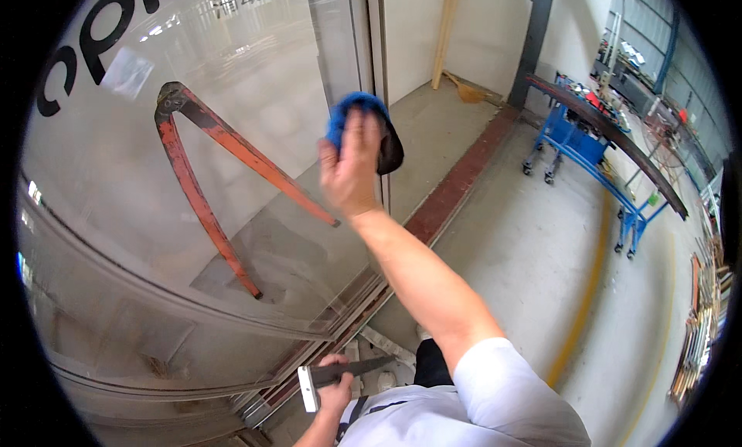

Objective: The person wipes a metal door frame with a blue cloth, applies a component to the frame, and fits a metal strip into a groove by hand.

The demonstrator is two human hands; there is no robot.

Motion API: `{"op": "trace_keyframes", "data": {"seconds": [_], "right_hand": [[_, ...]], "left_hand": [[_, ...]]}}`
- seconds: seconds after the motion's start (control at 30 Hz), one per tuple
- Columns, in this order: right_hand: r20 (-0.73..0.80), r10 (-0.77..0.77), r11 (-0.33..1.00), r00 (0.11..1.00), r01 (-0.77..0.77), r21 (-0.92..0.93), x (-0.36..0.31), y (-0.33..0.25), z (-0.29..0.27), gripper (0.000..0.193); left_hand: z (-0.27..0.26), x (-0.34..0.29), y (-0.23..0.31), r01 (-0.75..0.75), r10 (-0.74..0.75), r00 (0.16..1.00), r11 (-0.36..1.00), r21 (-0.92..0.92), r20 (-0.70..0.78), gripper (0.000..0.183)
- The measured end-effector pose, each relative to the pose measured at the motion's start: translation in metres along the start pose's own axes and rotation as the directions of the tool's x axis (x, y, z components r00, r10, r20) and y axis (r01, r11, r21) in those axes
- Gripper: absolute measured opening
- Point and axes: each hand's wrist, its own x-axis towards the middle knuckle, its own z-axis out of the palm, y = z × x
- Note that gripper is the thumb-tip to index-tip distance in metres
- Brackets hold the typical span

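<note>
My right hand [355,157] is stretched up and out, its fingers spread over a blue cloth [338,122] held at the edge of a large glass panel [270,83]. A dark rounded shape shows just right of the cloth; I cannot tell whether it belongs to it. Low in the view, close to my body, my left hand [335,383] is closed round a dark grey tapered tool with a white block end [308,389]. The tool's exact kind does not show. A metal frame upright [377,52] runs beside the cloth.
Behind the glass, two orange bars [205,203] join at a dark top. A dark red floor strip [464,176] and yellow line [580,323] cross the floor. A blue wheeled cart [580,149] carries a long dark curved bar. Long strips [699,323] lie stacked far right.
</note>
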Motion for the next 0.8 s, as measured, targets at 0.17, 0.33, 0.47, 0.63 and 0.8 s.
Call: {"op": "trace_keyframes", "data": {"seconds": [0.17, 0.33, 0.47, 0.63, 0.8], "right_hand": [[0.208, 0.046, 0.999, 0.977, -0.047, -0.001, -0.119, 0.067, 0.030, 0.062], [0.478, 0.224, 0.974, 0.849, -0.213, -0.077, -0.251, 0.120, -0.007, 0.057], [0.318, 0.033, 0.981, 0.947, -0.092, 0.171, -0.163, 0.084, 0.002, 0.059], [0.051, -0.261, 0.900, 0.964, 0.224, 0.374, 0.078, 0.004, 0.010, 0.056], [0.219, -0.064, 0.997, 0.974, 0.053, 0.055, -0.127, 0.091, 0.014, 0.048]], "left_hand": [[0.022, -0.004, 0.012, 0.039, -0.047, 0.995, 0.995, -0.096, -0.088, 0.032], [0.051, 0.011, 0.041, 0.112, -0.110, 0.991, 0.993, 0.021, -0.082, 0.028], [0.064, 0.025, 0.057, 0.129, -0.125, 0.982, 0.991, 0.018, -0.143, 0.029], [0.051, 0.047, 0.063, 0.143, -0.142, 0.990, 0.975, 0.170, -0.019, 0.029], [0.034, 0.061, 0.072, 0.054, -0.063, 0.988, 0.996, 0.069, 0.138, 0.027]]}}
